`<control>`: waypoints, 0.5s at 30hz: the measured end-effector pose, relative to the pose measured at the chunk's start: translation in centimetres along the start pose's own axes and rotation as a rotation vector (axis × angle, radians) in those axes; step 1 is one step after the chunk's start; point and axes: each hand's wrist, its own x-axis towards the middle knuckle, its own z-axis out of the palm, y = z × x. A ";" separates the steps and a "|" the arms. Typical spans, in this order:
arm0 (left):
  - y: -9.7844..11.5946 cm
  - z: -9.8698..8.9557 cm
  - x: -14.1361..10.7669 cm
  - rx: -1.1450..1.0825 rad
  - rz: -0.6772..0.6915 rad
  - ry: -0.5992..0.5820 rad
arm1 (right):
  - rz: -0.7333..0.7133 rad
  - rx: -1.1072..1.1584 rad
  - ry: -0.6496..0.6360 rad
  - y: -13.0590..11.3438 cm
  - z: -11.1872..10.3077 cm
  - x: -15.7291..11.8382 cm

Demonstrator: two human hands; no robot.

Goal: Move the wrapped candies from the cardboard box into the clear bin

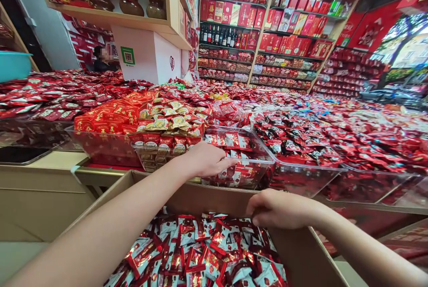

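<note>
A cardboard box (214, 195) stands open in front of me, heaped with small red-and-white candy packets (200, 251). My left hand (209, 160) reaches over its far wall to the front edge of a clear plastic bin (264, 158). Its index finger is stretched out and the thumb lies apart; the other fingers are partly hidden. Similar red-and-white packets (234, 141) lie in that bin, below its rim. Above the right part of the box, my right hand (276, 209) is curled inward, fingers bent under. Whatever is inside that curl, if anything, is hidden.
Bins of gold durian-labelled packets (177, 120) and orange-red packets (107, 117) adjoin on the left. Darker packets (287, 137) fill bins to the right. A black tablet-like slab (23, 155) lies at far left. Shelves (254, 33) line the back; a person (103, 59) is behind the counter.
</note>
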 end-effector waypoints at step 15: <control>0.3 0.7 0.6 -0.028 -0.059 -0.012 | 0.165 -0.236 -0.080 4.2 9.1 7.0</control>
